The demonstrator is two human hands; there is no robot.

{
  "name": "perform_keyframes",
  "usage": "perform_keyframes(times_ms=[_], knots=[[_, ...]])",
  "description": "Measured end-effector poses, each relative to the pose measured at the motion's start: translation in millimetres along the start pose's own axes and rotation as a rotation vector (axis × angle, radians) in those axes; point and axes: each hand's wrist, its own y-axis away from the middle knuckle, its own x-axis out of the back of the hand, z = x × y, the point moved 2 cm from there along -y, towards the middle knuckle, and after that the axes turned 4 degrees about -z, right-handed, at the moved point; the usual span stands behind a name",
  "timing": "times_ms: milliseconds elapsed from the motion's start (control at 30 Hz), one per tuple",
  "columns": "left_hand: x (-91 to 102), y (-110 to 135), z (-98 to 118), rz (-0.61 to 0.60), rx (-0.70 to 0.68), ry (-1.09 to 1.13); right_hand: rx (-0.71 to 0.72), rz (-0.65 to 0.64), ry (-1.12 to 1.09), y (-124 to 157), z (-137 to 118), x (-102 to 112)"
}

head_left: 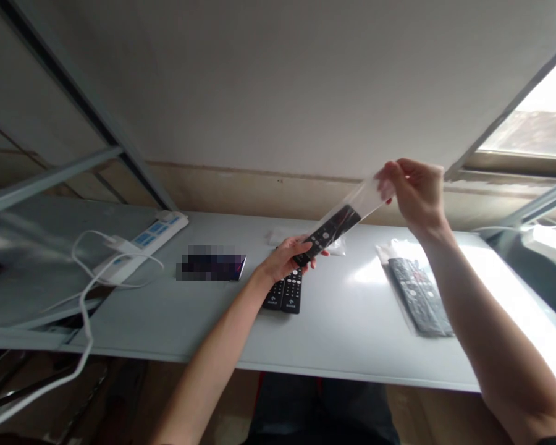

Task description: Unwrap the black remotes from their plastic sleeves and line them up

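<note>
My left hand (285,256) grips the lower end of a black remote control (330,232) that sits partly inside a clear plastic bag (368,198). My right hand (414,188) pinches the upper end of that bag, held up above the white table (343,321). The remote tilts up to the right. Two bare black remotes (287,293) lie side by side on the table just below my left hand. To the right, bagged remotes (419,296) lie in a pile.
A white and blue power strip (141,244) with white cables (88,272) lies at the left. A dark, blurred-out phone (210,267) rests left of centre. More clear bags (278,238) lie at the back. Metal shelf struts (74,167) cross the left; a window (537,117) is right.
</note>
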Motion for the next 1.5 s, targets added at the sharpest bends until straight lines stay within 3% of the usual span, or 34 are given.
perform_keyframes(times_ms=[133, 233, 300, 400, 467, 567, 667, 833, 1000, 1200, 1300, 1500], knots=[[-2.4, -2, -1, 0.040, 0.032, -0.077, 0.015, 0.198, -0.185, 6, 33, 39], [-1.6, -3, -1, 0.079, 0.019, -0.091, -0.048, 0.562, -0.345, 21, 71, 76], [-1.4, -3, 0, 0.113, -0.023, -0.071, -0.164, 0.694, -0.397, 35, 95, 90], [-5.2, -2, 1, 0.103, -0.042, -0.076, -0.287, 0.674, -0.429, 60, 117, 87], [-10.1, -2, 0, 0.075, -0.032, -0.106, -0.420, 0.632, -0.494, 80, 126, 71], [-17.2, -1, -3, 0.061, -0.028, -0.153, -0.507, 0.574, -0.525, 110, 129, 41], [-21.0, -2, -8, 0.086, -0.003, -0.156, -0.540, 0.487, -0.474, 129, 122, 17], [-20.5, -6, -17, 0.198, -0.012, -0.221, -0.471, 0.388, -0.398, 138, 103, -4], [-18.4, -9, -17, 0.304, -0.105, -0.354, -0.479, 0.417, -0.370, 141, 98, -10], [-19.3, -8, -19, 0.314, -0.095, -0.358, -0.533, 0.475, -0.417, 142, 101, -7], [-15.5, -8, -19, 0.367, -0.142, -0.480, -0.532, 0.483, -0.417, 142, 101, -6], [-10.6, -7, -18, 0.348, -0.133, -0.740, -0.523, 0.480, -0.411, 143, 100, -5]])
